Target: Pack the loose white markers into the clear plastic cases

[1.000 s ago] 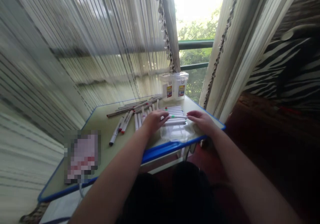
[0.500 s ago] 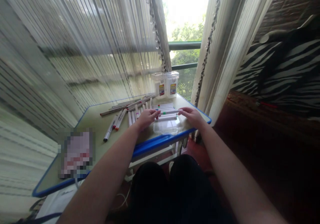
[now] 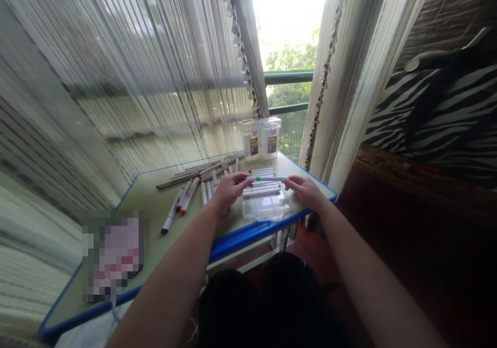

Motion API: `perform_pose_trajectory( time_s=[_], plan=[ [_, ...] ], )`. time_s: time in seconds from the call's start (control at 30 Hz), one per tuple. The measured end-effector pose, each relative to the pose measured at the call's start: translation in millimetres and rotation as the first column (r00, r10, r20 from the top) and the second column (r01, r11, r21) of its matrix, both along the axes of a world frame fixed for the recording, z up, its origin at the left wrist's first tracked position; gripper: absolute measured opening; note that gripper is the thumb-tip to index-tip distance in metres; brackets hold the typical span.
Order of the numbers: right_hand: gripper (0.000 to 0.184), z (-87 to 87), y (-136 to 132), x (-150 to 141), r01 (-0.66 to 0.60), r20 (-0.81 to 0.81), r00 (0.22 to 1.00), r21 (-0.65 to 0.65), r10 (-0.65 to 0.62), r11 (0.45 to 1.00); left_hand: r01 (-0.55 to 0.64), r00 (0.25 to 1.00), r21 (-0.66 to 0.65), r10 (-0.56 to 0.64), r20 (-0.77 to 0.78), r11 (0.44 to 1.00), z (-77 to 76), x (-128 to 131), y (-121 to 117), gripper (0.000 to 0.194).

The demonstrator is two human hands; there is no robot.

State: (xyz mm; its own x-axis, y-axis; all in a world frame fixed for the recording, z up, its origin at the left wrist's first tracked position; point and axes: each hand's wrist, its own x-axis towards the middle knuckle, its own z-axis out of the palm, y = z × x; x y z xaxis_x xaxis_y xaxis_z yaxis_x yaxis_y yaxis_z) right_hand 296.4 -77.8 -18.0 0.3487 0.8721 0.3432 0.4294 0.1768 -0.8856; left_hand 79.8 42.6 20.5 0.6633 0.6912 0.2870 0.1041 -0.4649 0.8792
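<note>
Both hands (image 3: 230,188) pinched around one pen (image 3: 267,178).

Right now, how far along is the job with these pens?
Partway, it seems. Done: a row of pens lies in the clear case. In hand: a green-banded pen spans both hands, left and right. Possibly left: loose markers on the table.

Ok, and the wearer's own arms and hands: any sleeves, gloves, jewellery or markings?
Both forearms are bare, with no sleeves in view. No gloves on the left hand or right hand. No watch or bracelet shows at either wrist. Rings or small marks: too small to tell.
</note>
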Motion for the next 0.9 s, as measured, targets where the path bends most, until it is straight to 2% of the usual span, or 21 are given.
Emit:
perform_pose_trajectory(
  time_s=[0.13,0.23,0.4,0.5,0.67,0.77,0.9],
  plan=[
    [0.046,-2.3,1.3,0.1,-0.015,-0.099,0.995,0.006,0.016,1.000,-0.013,1.000,-0.003,0.014,0.013,1.000,-1.7,1.7,2.9,0.042],
    [0.042,-3.9,0.9,0.4,-0.009,-0.098,0.995,0.001,0.009,1.000,-0.023,1.000,-0.006,0.023,0.018,1.000,-3.6,1.6,4.8,0.041],
    [0.034,-6.0,1.8,1.7,-0.003,-0.085,0.996,0.011,0.004,1.000,-0.057,0.995,0.143,0.067,-0.070,0.988,-6.5,0.0,6.3,0.030],
    [0.032,-6.0,2.3,2.0,0.013,-0.065,0.998,0.004,-0.013,1.000,-0.045,0.996,0.174,0.058,-0.072,0.984,-8.1,1.7,7.0,0.031],
    [0.029,-1.4,-0.5,0.7,0.037,0.040,0.998,0.017,-0.037,0.999,-0.032,0.998,0.113,0.038,-0.047,0.993,-7.8,2.8,8.2,0.037],
    [0.036,0.4,-2.0,0.6,0.067,0.108,0.992,0.005,-0.067,0.998,-0.036,0.995,0.163,0.051,-0.090,0.986,-6.1,0.2,8.2,0.035],
    [0.044,-0.1,-1.7,0.9,0.078,0.118,0.990,0.010,-0.078,0.997,-0.037,0.992,0.177,0.058,-0.115,0.984,-5.1,-2.3,8.2,0.039]
  ],
)
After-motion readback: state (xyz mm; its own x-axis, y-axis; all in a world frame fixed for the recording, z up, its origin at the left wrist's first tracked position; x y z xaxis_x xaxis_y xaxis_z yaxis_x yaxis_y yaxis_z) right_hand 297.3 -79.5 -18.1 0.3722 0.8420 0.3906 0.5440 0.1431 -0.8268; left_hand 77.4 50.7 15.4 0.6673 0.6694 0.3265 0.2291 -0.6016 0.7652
